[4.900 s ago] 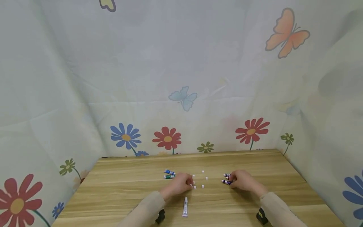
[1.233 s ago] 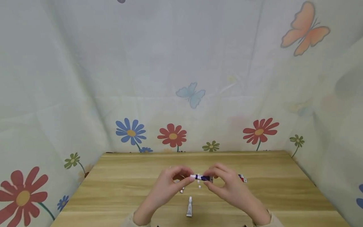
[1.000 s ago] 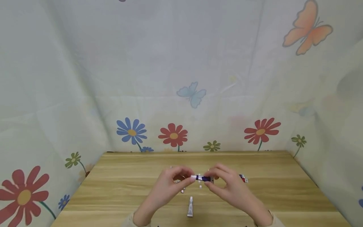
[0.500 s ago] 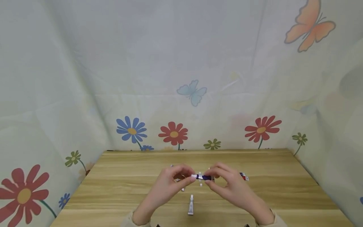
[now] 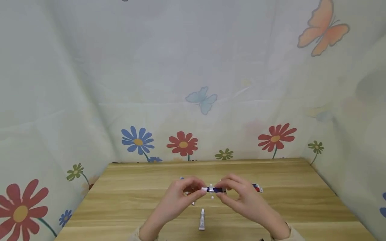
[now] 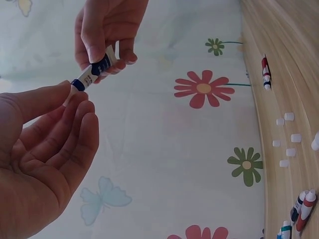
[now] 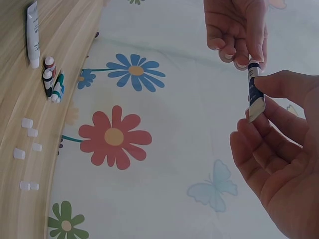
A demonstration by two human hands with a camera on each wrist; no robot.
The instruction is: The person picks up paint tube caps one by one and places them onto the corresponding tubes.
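Observation:
Between my hands, above the table, a small dark blue or purple paint tube (image 5: 214, 189) lies roughly level. The thumb and fingers of my left hand (image 5: 181, 199) pinch its white cap end (image 6: 73, 92). My right hand (image 5: 245, 199) holds the tube's body near the flat crimped end (image 7: 257, 107), thumb against fingers. Whether the cap is turning cannot be seen. Nearer me, a white-silver tube (image 5: 202, 220) lies on the table. Several loose white caps (image 7: 27, 122) lie on the wood, partly hidden by my left hand in the head view.
A few tubes, one green (image 7: 58, 88), lie together on the left of the wooden table (image 5: 144, 214), mostly behind my left hand. At least one red tube (image 5: 257, 188) lies beyond my right hand. A flowered cloth (image 5: 150, 83) hangs behind the table.
About five seconds ago my left hand was by the caps and my right at the tubes on the right. Both now hold the dark tube in the middle; lately the hands barely move.

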